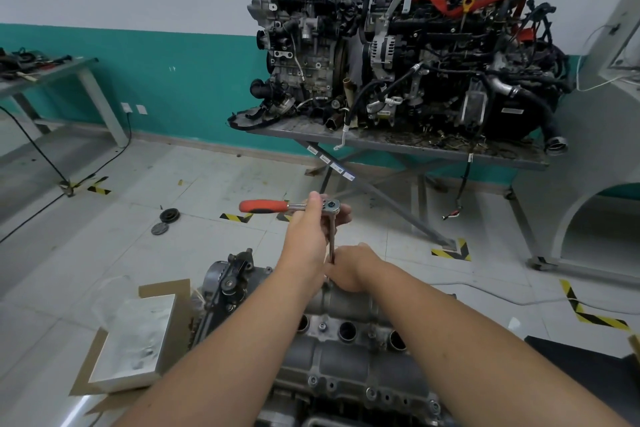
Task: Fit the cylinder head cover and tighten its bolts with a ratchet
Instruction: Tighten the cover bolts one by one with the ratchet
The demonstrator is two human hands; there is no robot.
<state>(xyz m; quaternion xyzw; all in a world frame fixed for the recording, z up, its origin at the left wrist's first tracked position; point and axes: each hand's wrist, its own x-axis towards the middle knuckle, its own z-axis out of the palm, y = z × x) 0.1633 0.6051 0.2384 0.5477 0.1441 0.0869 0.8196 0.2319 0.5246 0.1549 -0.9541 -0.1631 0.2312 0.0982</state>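
Observation:
The grey cylinder head cover (349, 367) lies on the engine below me, with round plug holes and several bolts (322, 325) showing. A ratchet with a red handle (265, 206) stands over its far end on a long vertical extension bar (331, 239). My left hand (308, 236) is closed around the ratchet head at the top. My right hand (349, 269) grips the lower end of the extension bar, right at the cover's far edge. The socket and the bolt under it are hidden by my right hand.
Two large engines (398, 45) sit on a metal table (381, 146) ahead. An open cardboard box (135, 340) with white packing lies on the floor at my left. Two dark round parts (166, 220) lie on the tiles, and a bench (45, 73) stands far left.

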